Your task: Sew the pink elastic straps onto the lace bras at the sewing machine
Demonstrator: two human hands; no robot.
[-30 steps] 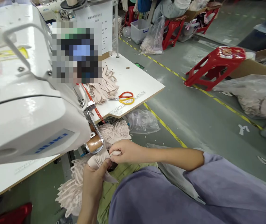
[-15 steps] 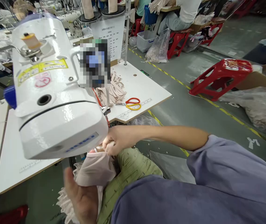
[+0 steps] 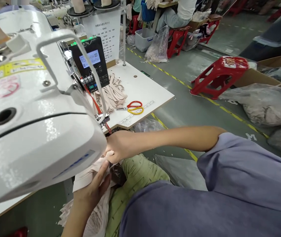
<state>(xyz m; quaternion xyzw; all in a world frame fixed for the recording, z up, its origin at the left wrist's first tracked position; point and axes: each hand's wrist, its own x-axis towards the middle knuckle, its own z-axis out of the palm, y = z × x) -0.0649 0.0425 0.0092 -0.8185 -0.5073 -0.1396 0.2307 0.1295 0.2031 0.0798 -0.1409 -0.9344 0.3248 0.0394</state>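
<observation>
A large white sewing machine (image 3: 32, 108) fills the left of the view and hides its needle area. Under its front end my right hand (image 3: 117, 144) is closed on a piece of pale pink fabric (image 3: 88, 176), pinching its edge. My left hand (image 3: 93, 189) comes up from below and grips the same fabric, thumb pointing toward the right hand. More pink lace fabric (image 3: 96, 220) hangs down by my lap over green trousers (image 3: 135, 171).
A black control panel (image 3: 92, 64) is mounted behind the machine. On the white table (image 3: 152, 89) lie a pile of pink straps (image 3: 112, 93) and red-and-yellow scissors (image 3: 134, 107). Red stools (image 3: 219, 74), bagged fabric (image 3: 258, 103) and a seated person (image 3: 179, 13) are on the floor beyond.
The view has shifted left and closer to the machine. My left hand, open below the fabric before, has risen and closed on it. My right hand stays pinched under the machine's front.
</observation>
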